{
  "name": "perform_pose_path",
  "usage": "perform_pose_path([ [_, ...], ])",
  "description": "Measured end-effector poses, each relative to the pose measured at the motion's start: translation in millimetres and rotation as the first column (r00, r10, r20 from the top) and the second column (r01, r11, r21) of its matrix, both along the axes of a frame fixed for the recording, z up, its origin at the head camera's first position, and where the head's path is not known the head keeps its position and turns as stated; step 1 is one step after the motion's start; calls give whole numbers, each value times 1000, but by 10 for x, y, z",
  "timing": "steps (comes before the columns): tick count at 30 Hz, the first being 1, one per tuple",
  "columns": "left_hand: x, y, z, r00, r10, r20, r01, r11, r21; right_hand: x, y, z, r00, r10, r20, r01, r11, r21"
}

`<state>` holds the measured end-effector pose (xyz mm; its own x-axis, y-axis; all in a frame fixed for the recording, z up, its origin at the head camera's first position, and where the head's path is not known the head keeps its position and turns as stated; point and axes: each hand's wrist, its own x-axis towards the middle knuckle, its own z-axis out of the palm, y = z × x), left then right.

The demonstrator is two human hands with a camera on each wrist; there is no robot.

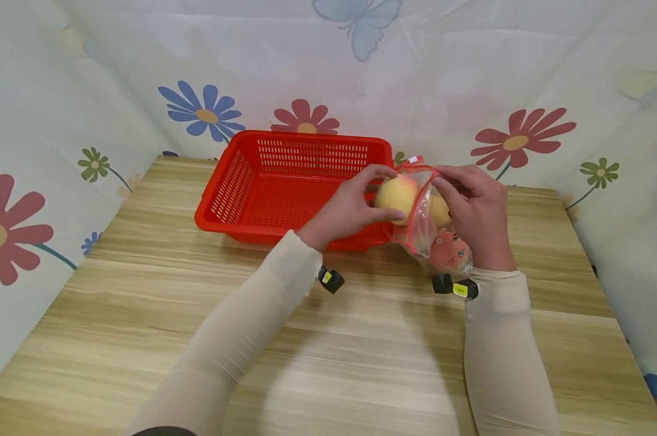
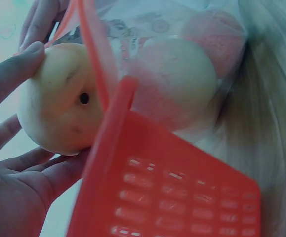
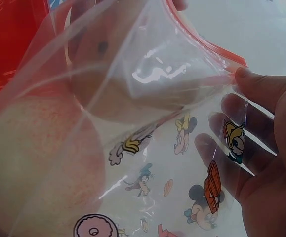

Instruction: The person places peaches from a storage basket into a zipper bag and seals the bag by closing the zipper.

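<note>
My left hand (image 1: 355, 203) grips a yellow peach with a pink blush (image 1: 396, 197) at the mouth of a clear zip bag (image 1: 423, 224) with a red seal strip. In the left wrist view, thumb and fingers curl round the peach (image 2: 61, 98), which shows a small dark hole. My right hand (image 1: 478, 206) pinches the bag's rim by the red strip; in the right wrist view the thumb presses there and cartoon figures show on the plastic. More peaches lie inside the bag, among them a pinkish one (image 1: 448, 249) low down and a pale one (image 3: 39, 168).
A red plastic basket (image 1: 292, 233) with slotted walls stands left of the bag, its right end close against it. Both are on a wood-grain table (image 1: 143, 315). A white flower-print cloth (image 1: 437, 79) hangs behind and at the sides.
</note>
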<state>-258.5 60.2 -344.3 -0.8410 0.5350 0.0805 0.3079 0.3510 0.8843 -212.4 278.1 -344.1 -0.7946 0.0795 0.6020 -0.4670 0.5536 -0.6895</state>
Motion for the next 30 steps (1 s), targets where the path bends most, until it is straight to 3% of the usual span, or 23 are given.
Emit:
perform_pose_path([
  [12,18,97,-98,999,5,39,-9,996,93,0,5,1,1000,-8,15,8,1000,4],
  [16,20,67,-101,998,-35,48,32,998,63,1,7,1,1000,-4,10,4,1000,-2],
  [23,14,-9,-99,991,-134,-23,134,991,5,7,5,5,1000,6,2,-6,1000,-13],
  [30,27,37,-111,998,-30,-51,32,999,32,10,4,3,1000,-1,6,1,1000,-2],
])
